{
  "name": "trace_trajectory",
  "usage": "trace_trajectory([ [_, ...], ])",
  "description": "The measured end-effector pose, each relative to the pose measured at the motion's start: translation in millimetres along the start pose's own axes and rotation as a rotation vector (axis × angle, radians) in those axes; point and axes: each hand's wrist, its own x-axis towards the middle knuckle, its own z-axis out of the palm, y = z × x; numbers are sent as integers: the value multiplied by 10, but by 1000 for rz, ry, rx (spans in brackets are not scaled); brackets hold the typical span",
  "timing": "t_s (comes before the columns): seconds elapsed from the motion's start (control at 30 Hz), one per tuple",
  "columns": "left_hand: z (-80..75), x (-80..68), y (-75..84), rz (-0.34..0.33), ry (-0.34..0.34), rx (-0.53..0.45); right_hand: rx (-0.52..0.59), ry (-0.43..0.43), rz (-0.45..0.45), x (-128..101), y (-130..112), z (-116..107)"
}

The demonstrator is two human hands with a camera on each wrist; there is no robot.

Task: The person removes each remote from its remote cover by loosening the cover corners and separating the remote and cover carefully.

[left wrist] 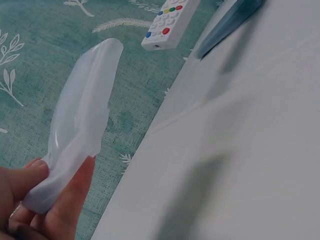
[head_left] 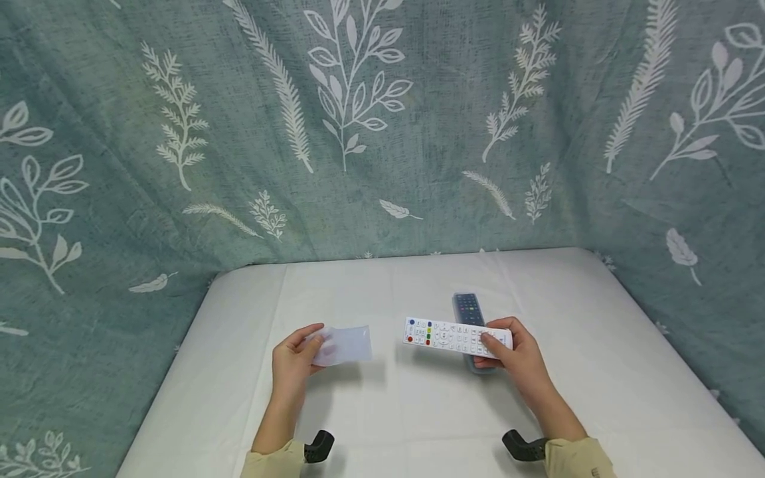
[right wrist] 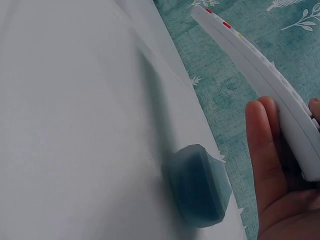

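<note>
My left hand pinches one end of a soft, translucent whitish silicone cover between thumb and fingers. In the left wrist view the cover looks limp and hollow, its far end pointing up. A white remote control with blue, red, yellow and green buttons is gripped at its right end by my right hand, thumb on the button face. The remote is held above the table, its buttons facing me. Partly hidden below it lies a dark remote control in a bluish, see-through cover.
A white cloth covers the table. Green curtain fabric with white leaf prints hangs behind it and along both sides. Black curved wrist mounts stick out from both sleeves near the front.
</note>
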Motion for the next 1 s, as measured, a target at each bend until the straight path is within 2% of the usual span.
trace_trajectory([
  [0.2,29,23,-38,-20,0,-1,34,30,16,6,13,90],
  [0.47,87,12,-107,-55,-34,29,89,20,13,-22,-7,162],
  [0.73,184,37,-101,-30,-59,92,101,-11,11,10,30,315],
  [1.0,246,101,-145,9,-104,183,182,-28,63,21,104,477],
])
